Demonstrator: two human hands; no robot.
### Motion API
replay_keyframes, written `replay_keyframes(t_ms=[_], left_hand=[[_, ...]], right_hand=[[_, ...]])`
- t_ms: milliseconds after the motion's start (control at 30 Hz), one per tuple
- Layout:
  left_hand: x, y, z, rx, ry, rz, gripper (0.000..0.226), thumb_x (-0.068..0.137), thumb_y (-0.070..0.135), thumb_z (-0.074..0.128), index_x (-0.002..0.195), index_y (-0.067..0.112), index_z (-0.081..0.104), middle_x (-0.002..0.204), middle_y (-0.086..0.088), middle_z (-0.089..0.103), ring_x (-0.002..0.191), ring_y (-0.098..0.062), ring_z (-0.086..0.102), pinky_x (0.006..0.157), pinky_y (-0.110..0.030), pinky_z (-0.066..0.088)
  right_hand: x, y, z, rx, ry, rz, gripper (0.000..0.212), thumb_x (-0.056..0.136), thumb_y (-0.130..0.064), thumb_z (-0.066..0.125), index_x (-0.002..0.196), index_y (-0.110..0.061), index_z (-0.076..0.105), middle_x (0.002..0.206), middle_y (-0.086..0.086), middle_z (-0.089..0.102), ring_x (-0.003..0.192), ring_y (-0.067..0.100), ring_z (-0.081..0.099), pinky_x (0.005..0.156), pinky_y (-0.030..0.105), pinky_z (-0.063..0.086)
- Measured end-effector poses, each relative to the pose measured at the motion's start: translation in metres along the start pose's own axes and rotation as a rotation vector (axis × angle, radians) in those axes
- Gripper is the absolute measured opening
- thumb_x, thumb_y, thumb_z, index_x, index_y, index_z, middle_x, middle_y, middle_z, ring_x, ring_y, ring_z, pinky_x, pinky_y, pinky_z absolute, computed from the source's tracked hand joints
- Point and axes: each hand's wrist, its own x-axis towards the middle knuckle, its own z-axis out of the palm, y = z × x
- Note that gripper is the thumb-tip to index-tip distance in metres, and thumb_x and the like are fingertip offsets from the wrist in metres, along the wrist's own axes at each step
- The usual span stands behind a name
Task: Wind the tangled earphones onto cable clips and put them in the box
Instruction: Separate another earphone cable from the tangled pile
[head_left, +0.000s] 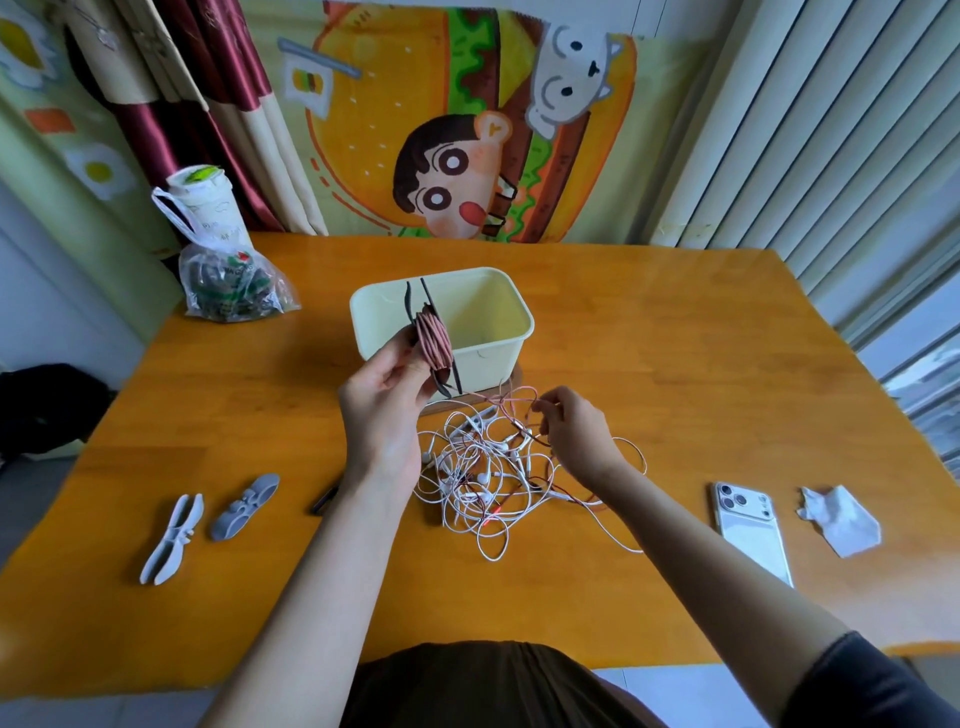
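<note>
Over an orange tabletop (649, 364), the left hand (382, 410) is holding a black cable clip (435, 340) upright before the cream box (498, 358), its grip clamping the pink coil wound on it. The right hand (576, 431) is pinching the loose pink cable (511, 402), grip closed on it, above the tangled white earphones (483, 483) lying just in front of the box. A pale clip (171, 538) and a grey clip (245, 506) are lying well left of the box, and a phone (750, 530) well right. Something dark is showing beside the left forearm, mostly hidden.

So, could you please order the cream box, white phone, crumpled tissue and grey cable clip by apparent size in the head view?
Largest to smallest: cream box, white phone, crumpled tissue, grey cable clip. The box sits farther away, yet looks biggest.
</note>
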Motion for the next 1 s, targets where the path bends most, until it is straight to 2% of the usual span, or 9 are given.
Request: replay_keyframes(t_ms=[100, 233, 367, 467, 533, 700, 833, 933, 1000], left_hand=[[0.0, -0.001, 0.001, 0.006, -0.002, -0.007, 0.034, 0.09, 0.003, 0.056, 0.124, 0.002, 0.06, 0.117, -0.01, 0.068, 0.108, -0.026, 0.065, 0.085, -0.036, 0.057], [0.0, -0.002, 0.001, 0.012, -0.019, -0.022, 0.035, 0.09, 0.003, 0.057, 0.125, 0.002, 0.06, 0.12, -0.011, 0.066, 0.108, -0.026, 0.065, 0.086, -0.039, 0.057], [-0.002, -0.007, 0.003, 0.0, -0.038, -0.03, 0.029, 0.089, 0.004, 0.058, 0.118, 0.009, 0.064, 0.115, -0.009, 0.069, 0.103, -0.023, 0.067, 0.079, -0.035, 0.058], [-0.004, -0.011, 0.004, -0.005, -0.042, -0.039, 0.026, 0.089, 0.004, 0.058, 0.112, 0.014, 0.066, 0.109, -0.005, 0.071, 0.102, -0.023, 0.068, 0.082, -0.037, 0.057], [-0.005, -0.014, 0.006, -0.011, -0.043, -0.046, 0.025, 0.089, 0.003, 0.06, 0.109, 0.016, 0.068, 0.109, -0.004, 0.072, 0.105, -0.024, 0.066, 0.088, -0.04, 0.055], [-0.006, -0.019, 0.01, -0.036, -0.047, -0.062, 0.026, 0.088, 0.001, 0.061, 0.108, 0.016, 0.068, 0.11, -0.006, 0.071, 0.107, -0.025, 0.066, 0.089, -0.037, 0.054], [-0.001, -0.02, 0.005, -0.031, -0.014, -0.042, 0.026, 0.088, 0.002, 0.061, 0.109, 0.015, 0.068, 0.111, -0.008, 0.071, 0.109, -0.027, 0.064, 0.095, -0.045, 0.051], [0.004, -0.026, -0.002, 0.077, 0.017, 0.039, 0.025, 0.089, 0.005, 0.063, 0.102, 0.025, 0.072, 0.104, -0.002, 0.073, 0.106, -0.025, 0.066, 0.094, -0.046, 0.051], [0.006, -0.032, -0.007, 0.214, 0.043, 0.116, 0.03, 0.089, 0.005, 0.064, 0.094, 0.033, 0.072, 0.098, 0.003, 0.074, 0.099, -0.02, 0.068, 0.089, -0.039, 0.054]], right_hand=[[0.001, -0.003, -0.003, -0.029, 0.051, -0.024, 0.023, 0.1, -0.013, 0.038, 0.114, -0.006, 0.055, 0.091, 0.01, 0.064, 0.071, 0.02, 0.057, 0.062, 0.034, 0.048], [-0.003, -0.012, -0.006, 0.011, 0.044, -0.136, 0.027, 0.099, -0.007, 0.037, 0.115, -0.011, 0.059, 0.097, 0.008, 0.064, 0.067, 0.012, 0.053, 0.057, 0.021, 0.043], [-0.012, -0.018, -0.004, -0.145, -0.032, -0.213, 0.052, 0.088, 0.005, 0.046, 0.136, -0.017, 0.043, 0.132, 0.013, 0.042, 0.117, 0.027, 0.044, 0.096, 0.032, 0.04], [-0.023, -0.03, -0.004, -0.067, -0.07, -0.292, 0.07, 0.075, 0.017, 0.043, 0.139, -0.013, 0.04, 0.139, 0.011, 0.039, 0.129, 0.025, 0.036, 0.102, 0.025, 0.033], [-0.029, -0.04, 0.0, 0.049, -0.078, -0.358, 0.061, 0.076, 0.015, 0.043, 0.132, -0.008, 0.048, 0.132, 0.01, 0.05, 0.125, 0.021, 0.046, 0.099, 0.016, 0.033], [-0.038, -0.053, 0.019, 0.222, -0.192, -0.33, 0.027, 0.092, -0.011, 0.055, 0.119, -0.008, 0.05, 0.099, 0.006, 0.066, 0.094, 0.022, 0.062, 0.084, 0.034, 0.049], [-0.04, -0.046, 0.023, 0.194, -0.208, -0.286, 0.009, 0.097, -0.016, 0.048, 0.104, -0.012, 0.054, 0.069, -0.009, 0.059, 0.062, -0.002, 0.056, 0.062, 0.015, 0.041], [-0.044, -0.043, 0.02, 0.072, -0.173, -0.336, 0.02, 0.099, -0.018, 0.043, 0.099, -0.012, 0.062, 0.067, -0.007, 0.056, 0.06, 0.004, 0.053, 0.057, 0.014, 0.038], [-0.045, -0.043, 0.018, -0.016, -0.161, -0.365, 0.023, 0.1, -0.021, 0.043, 0.102, -0.011, 0.064, 0.069, -0.004, 0.059, 0.065, 0.015, 0.058, 0.061, 0.026, 0.045]])
